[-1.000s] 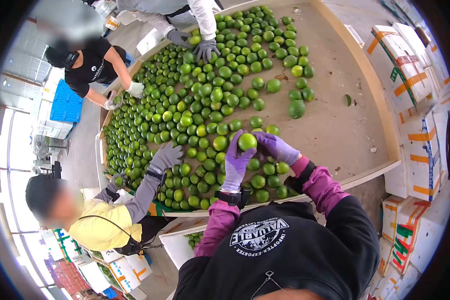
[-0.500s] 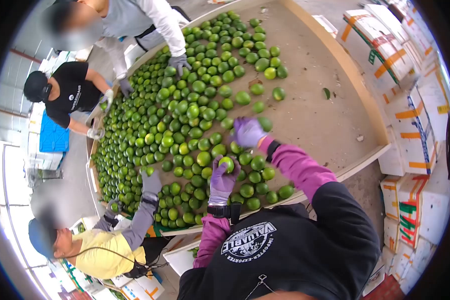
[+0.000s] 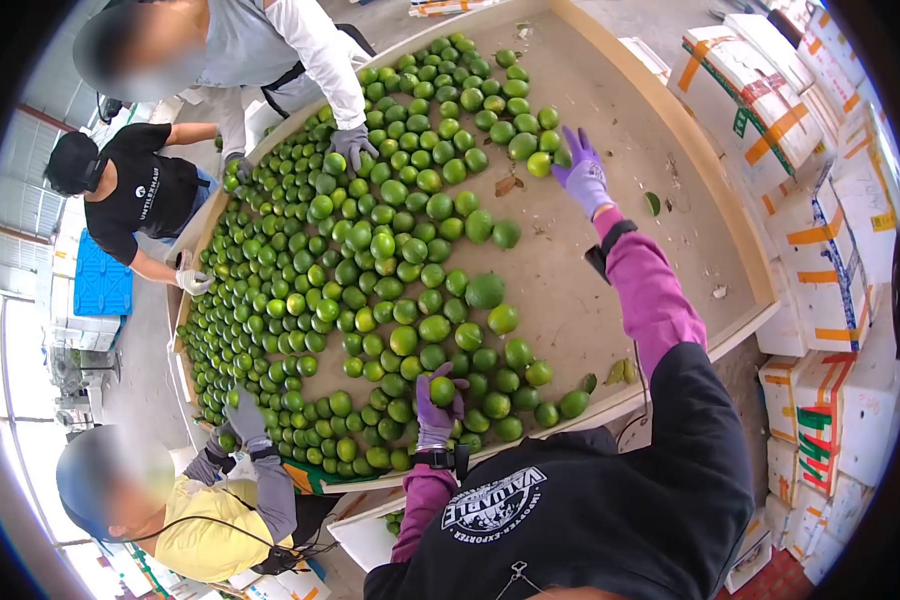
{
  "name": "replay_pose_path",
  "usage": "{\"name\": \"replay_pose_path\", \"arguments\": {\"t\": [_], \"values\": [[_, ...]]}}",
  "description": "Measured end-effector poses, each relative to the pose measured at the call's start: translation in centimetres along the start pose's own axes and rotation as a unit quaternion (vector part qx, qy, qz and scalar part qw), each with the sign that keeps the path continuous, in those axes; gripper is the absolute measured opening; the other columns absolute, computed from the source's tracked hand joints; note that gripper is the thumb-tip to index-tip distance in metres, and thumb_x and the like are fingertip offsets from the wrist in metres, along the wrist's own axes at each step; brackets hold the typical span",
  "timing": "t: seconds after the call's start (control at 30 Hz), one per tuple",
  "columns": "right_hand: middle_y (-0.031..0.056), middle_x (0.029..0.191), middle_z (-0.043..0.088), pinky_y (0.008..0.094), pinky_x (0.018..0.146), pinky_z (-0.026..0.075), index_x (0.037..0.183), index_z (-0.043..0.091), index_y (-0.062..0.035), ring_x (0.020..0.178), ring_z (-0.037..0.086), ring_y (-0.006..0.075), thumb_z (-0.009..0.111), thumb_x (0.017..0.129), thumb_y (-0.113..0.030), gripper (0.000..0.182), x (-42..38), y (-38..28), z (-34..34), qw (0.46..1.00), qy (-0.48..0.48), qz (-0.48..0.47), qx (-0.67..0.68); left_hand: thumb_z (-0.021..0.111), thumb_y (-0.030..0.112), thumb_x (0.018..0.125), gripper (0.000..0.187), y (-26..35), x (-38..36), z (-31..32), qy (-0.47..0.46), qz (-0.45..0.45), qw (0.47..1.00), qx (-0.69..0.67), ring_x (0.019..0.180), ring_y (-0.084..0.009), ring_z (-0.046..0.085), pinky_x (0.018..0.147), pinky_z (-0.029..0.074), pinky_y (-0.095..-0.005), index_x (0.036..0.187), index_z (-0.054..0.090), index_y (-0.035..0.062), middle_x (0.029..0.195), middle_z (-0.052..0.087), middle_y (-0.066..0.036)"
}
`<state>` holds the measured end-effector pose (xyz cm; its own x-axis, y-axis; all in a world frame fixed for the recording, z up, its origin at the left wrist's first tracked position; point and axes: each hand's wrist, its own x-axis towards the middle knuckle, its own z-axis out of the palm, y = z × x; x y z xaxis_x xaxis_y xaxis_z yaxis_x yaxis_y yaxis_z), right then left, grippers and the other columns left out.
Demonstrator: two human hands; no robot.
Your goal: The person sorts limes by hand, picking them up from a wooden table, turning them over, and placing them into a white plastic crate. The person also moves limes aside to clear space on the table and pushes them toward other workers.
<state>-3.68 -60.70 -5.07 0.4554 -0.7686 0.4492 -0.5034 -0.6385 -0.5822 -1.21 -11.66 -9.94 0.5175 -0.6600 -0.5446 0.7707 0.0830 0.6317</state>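
So the left hand (image 3: pixel 435 420) is curled round a lime (image 3: pixel 441 391) by the near edge of the surface (image 3: pixel 570 300), while the right hand (image 3: pixel 585 181), fingers spread and seemingly empty, is stretched way out just right of a yellowish lime (image 3: pixel 538 165).

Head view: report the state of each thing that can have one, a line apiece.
Left hand: gloved, closed around a lime.
Held lime: whole, gripped in that hand.
Right hand: gloved, open, fingers spread beside limes; contact unclear.
Other limes: loose, spread across the table.
Table: rimmed, partly covered by limes.
Green leaf: loose, lying on the table.
White boxes: stacked, orange-taped.
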Motion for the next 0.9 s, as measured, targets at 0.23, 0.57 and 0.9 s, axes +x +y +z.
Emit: {"name": "replay_pose_path", "arguments": {"t": [0.23, 0.57, 0.9], "values": [[0.0238, 0.139, 0.041, 0.0504, 0.11, 0.027, 0.132, 0.048, -0.0184, 0.129, 0.038, 0.0418, 0.063, 0.08, -0.029, 0.055, -3.7, -2.0, 6.0, 0.961, -0.234, -0.135, -0.058, 0.035, 0.061, 0.092, 0.069, 0.0, 0.7, -0.8, -0.025, -0.013, 0.999, -0.023, 0.046, -0.0202, 0.054, 0.038, 0.043, -0.0311, 0.129, 0.048, 0.0037, 0.1, 0.066, -0.022], [0.0152, 0.141, 0.043, 0.0497, 0.104, 0.034, 0.135, 0.046, -0.0187, 0.123, 0.045, 0.0392, 0.064, 0.081, -0.03, 0.058, -5.5, -7.3, 4.0, 0.941, -0.271, -0.197, 0.056, 0.054, 0.018, 0.081, 0.036, 0.5, -0.2, -0.4, -0.047, 0.0, 0.971, -0.233, 0.098, -0.0335, 0.06, 0.085, 0.049, -0.0511, 0.114, 0.059, 0.0058, 0.12, 0.059, -0.017], [0.0127, 0.151, 0.03, 0.0716, 0.105, 0.009, 0.143, 0.035, -0.0254, 0.137, 0.02, 0.0487, 0.052, 0.081, -0.064, 0.076, -1.2, -18.1, 15.9, 0.905, -0.339, -0.217, -0.14, 0.054, 0.008, 0.063, 0.029, -0.2, 2.3, 0.3, -0.088, 0.089, 0.953, -0.275, 0.107, -0.0331, 0.056, 0.099, 0.041, -0.0528, 0.089, 0.068, 0.0059, 0.108, 0.064, -0.01]]}}
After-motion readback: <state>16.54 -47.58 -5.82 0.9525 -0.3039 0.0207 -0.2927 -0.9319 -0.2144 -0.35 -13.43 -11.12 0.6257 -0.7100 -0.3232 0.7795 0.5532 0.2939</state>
